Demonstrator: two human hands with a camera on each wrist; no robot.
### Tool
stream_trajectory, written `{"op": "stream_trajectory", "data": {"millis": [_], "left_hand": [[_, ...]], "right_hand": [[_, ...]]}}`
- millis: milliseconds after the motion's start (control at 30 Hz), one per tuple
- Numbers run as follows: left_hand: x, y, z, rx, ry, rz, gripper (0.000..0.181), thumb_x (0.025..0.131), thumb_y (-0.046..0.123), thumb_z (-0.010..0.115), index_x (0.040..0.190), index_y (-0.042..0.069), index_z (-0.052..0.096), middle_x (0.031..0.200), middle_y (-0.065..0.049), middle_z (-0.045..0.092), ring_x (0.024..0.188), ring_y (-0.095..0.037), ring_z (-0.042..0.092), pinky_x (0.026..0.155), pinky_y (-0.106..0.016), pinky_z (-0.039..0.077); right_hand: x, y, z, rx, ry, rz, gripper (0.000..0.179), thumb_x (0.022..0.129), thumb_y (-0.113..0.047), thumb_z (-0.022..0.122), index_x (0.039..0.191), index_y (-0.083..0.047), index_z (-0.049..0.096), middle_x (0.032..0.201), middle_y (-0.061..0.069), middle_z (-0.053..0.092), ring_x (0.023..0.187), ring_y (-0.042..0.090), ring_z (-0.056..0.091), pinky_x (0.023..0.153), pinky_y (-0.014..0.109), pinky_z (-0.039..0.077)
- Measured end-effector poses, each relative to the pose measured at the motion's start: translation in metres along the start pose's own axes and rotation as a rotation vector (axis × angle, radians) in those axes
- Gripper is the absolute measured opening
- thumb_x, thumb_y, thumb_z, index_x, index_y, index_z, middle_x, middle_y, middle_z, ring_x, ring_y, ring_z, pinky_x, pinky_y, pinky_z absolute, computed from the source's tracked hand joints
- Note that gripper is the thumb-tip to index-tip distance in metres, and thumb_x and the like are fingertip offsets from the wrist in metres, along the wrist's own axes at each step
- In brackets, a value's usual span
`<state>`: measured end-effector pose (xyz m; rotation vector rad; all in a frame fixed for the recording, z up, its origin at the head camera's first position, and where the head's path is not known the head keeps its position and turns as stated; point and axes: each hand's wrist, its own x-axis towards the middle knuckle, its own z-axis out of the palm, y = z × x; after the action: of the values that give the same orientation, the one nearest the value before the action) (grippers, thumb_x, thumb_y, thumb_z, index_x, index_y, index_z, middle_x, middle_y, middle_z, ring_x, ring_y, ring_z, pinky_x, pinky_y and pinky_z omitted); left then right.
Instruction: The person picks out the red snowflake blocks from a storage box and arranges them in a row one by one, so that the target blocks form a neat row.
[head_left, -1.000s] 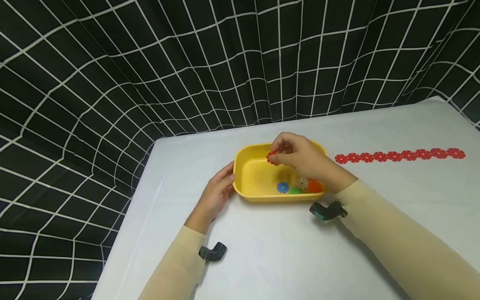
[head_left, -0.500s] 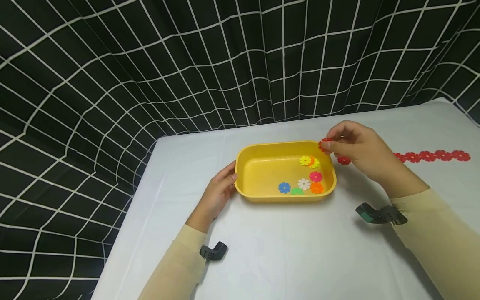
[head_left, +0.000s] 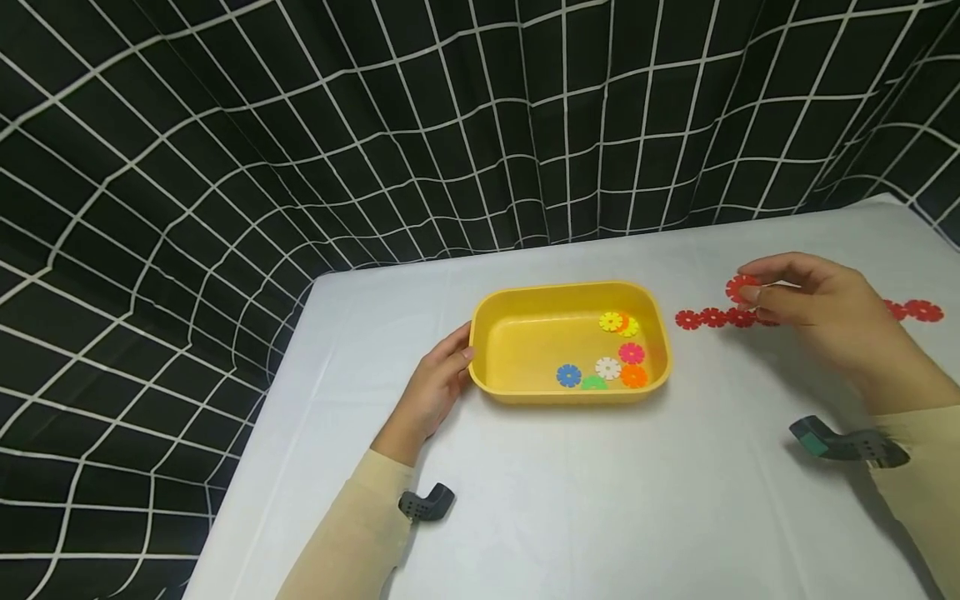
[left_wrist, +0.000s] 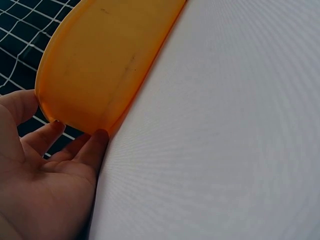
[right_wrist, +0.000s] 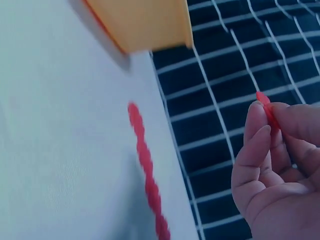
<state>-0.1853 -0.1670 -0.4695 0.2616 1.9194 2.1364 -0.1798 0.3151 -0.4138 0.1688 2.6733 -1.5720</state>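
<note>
My right hand (head_left: 825, 312) pinches a red notched plastic disc (head_left: 738, 288) between thumb and fingers, raised over a row of similar red discs (head_left: 714, 317). In the right wrist view the held disc (right_wrist: 270, 112) shows nearly edge-on at the fingertips. The row runs left to right along the table, its middle hidden behind the right hand. At the left end of a yellow plastic tray (head_left: 517, 393), my left hand (head_left: 433, 387) grips the rim and outer wall. The left wrist view shows its fingertips against the tray's end wall (left_wrist: 95, 75).
Inside the tray lie loose discs: blue (head_left: 568, 376), white (head_left: 608, 368), pink (head_left: 632, 353), orange (head_left: 633, 376), green (head_left: 595, 382) and yellow (head_left: 611, 322). A white cloth covers the table (head_left: 570, 500). Behind its far edge hangs a black curtain with white grid lines (head_left: 450, 125).
My right hand has carried the red disc out of the tray and rightward, past the row's left end, to above the row. The left hand has stayed at the tray.
</note>
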Motion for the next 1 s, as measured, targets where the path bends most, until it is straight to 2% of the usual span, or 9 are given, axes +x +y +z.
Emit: {"op": "stream_trajectory", "data": {"millis": [233,467,600,767,900,1000], "left_hand": [[-0.001,0.001,-0.002,0.009,0.000,-0.004,0.053,0.114,0.016,0.055,0.165,0.006,0.046,0.167,-0.005,0.047,0.152,-0.021,0.043,0.122,-0.041,0.039],[-0.001,0.002,-0.003,0.013,-0.007,0.007,0.052,0.114,0.017,0.054,0.165,0.006,0.046,0.166,-0.004,0.048,0.151,-0.020,0.045,0.121,-0.040,0.040],[-0.001,0.003,-0.003,0.017,-0.014,0.020,0.051,0.115,0.015,0.053,0.165,0.007,0.048,0.166,-0.004,0.048,0.151,-0.020,0.045,0.122,-0.042,0.040],[0.001,0.002,-0.004,0.019,-0.015,0.015,0.051,0.115,0.014,0.052,0.165,0.007,0.047,0.166,-0.005,0.048,0.151,-0.022,0.045,0.122,-0.044,0.040],[0.002,0.001,-0.006,0.017,-0.016,0.013,0.051,0.115,0.014,0.052,0.166,0.007,0.046,0.167,-0.005,0.047,0.151,-0.023,0.044,0.122,-0.044,0.039],[0.002,0.001,-0.007,0.011,-0.012,0.012,0.051,0.115,0.015,0.053,0.165,0.007,0.047,0.166,-0.005,0.047,0.151,-0.022,0.044,0.122,-0.042,0.040]], "right_hand": [[0.008,0.026,-0.019,0.086,0.093,-0.008,0.034,0.107,-0.031,0.073,0.137,-0.020,0.063,0.104,-0.025,0.071,0.092,0.003,0.069,0.074,0.013,0.056],[0.013,0.055,-0.039,0.068,0.212,0.071,0.034,0.110,-0.036,0.067,0.143,-0.027,0.064,0.111,-0.020,0.065,0.094,0.003,0.064,0.071,0.009,0.052],[0.016,0.070,-0.052,0.184,0.270,0.083,0.032,0.110,-0.032,0.067,0.142,-0.030,0.065,0.107,-0.024,0.067,0.091,-0.002,0.065,0.071,0.007,0.051],[0.016,0.092,-0.070,0.318,0.324,0.026,0.022,0.111,-0.023,0.065,0.131,-0.031,0.065,0.100,-0.027,0.070,0.084,-0.006,0.066,0.072,0.005,0.050],[0.018,0.117,-0.085,0.287,0.410,-0.049,0.024,0.113,-0.018,0.061,0.134,-0.025,0.070,0.103,-0.024,0.069,0.086,-0.008,0.064,0.073,0.002,0.046],[0.025,0.142,-0.096,0.246,0.472,-0.045,0.028,0.113,-0.020,0.061,0.138,-0.024,0.072,0.104,-0.026,0.067,0.085,-0.011,0.063,0.074,0.001,0.045]]}}
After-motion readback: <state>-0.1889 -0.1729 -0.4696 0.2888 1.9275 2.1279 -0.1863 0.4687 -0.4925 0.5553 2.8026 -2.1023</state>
